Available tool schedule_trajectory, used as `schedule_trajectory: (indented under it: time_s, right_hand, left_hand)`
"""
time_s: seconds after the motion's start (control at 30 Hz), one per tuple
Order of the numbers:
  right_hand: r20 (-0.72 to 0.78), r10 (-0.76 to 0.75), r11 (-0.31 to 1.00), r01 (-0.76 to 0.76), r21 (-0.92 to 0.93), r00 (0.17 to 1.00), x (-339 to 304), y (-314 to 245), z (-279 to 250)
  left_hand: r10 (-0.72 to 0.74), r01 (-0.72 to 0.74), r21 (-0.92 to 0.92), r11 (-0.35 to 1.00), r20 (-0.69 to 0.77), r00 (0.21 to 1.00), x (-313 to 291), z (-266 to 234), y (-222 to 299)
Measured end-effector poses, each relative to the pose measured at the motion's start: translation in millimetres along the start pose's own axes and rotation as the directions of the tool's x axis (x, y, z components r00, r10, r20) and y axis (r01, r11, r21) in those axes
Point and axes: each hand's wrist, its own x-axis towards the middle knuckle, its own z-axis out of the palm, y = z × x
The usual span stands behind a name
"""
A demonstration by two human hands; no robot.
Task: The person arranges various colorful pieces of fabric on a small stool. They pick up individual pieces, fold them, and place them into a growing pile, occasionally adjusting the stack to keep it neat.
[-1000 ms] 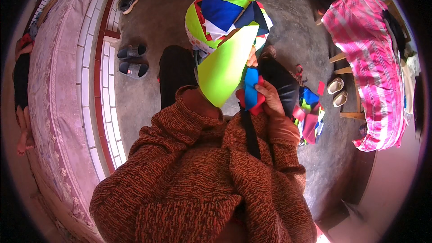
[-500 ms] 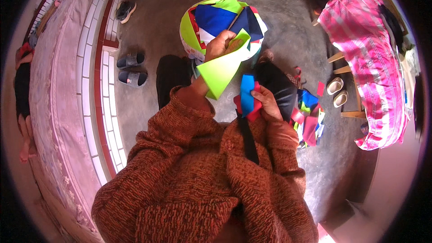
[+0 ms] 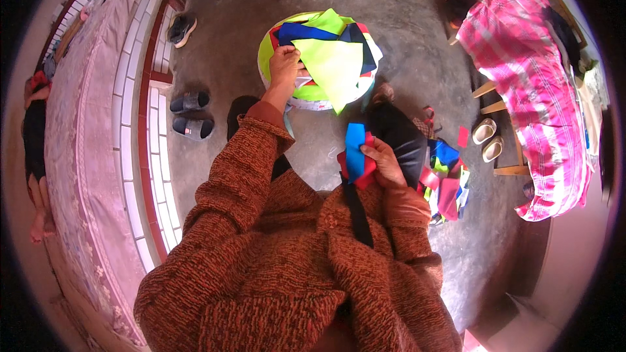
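In front of me stands a round basket point(image 3: 264, 65) heaped with blue, navy, red and lime cloth scraps. A lime-yellow cloth piece point(image 3: 334, 68) lies spread over the heap, one corner hanging over the near rim. My left hand point(image 3: 284, 68) is at its left edge, fingers closed in a pinch on it. Over my right thigh, my right hand point(image 3: 385, 163) grips a small bundle of cloth scraps, a bright blue strip point(image 3: 355, 153) on top of red pieces point(image 3: 369, 168). A black strip point(image 3: 356, 212) trails below the bundle onto my brown knitted cardigan.
On the floor by my right leg is a pile of coloured scraps point(image 3: 448, 186). Pale clogs point(image 3: 488, 138) sit beside a wooden-legged seat under a pink checked cloth point(image 3: 521, 91). Dark slippers point(image 3: 192, 117) and a shoe point(image 3: 181, 29) lie at left, along a tiled bed base point(image 3: 140, 137).
My left hand has moved forward and left, and the lime cloth, folded over before, now lies spread across the basket's heap. My right hand still holds its bundle, almost unmoved.
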Motion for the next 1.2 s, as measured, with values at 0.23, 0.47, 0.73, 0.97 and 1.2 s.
schedule_trajectory:
  time_s: [0.23,0.47,0.73,0.97,1.2]
  right_hand:
    - [-0.049,0.012,1.0,-0.013,-0.025,0.999,1.2,3.6,-4.4]
    - [-0.028,0.007,1.0,-0.008,-0.022,1.0,2.1,2.4,-2.1]
    - [0.02,0.001,1.0,-0.001,0.022,1.0,-3.7,-6.2,5.8]
    - [0.012,-0.094,0.987,0.092,0.129,0.996,-6.1,-10.0,1.3]
    - [-0.02,-0.157,0.967,0.158,0.2,0.987,-9.1,-12.6,7.7]
  left_hand:
    - [0.039,-0.042,0.068,0.997,0.045,0.998,-5.0,4.1,4.7]
    - [0.207,-0.207,0.02,0.978,-0.023,0.978,9.1,-7.3,3.3]
    - [0.382,-0.38,0.036,0.924,-0.114,0.917,-26.6,-20.2,-19.3]
    - [0.327,-0.348,0.09,0.933,0.187,0.926,-107.3,-16.6,-51.1]
    - [0.024,-0.189,0.21,0.959,0.606,0.795,-143.9,7.5,-66.0]
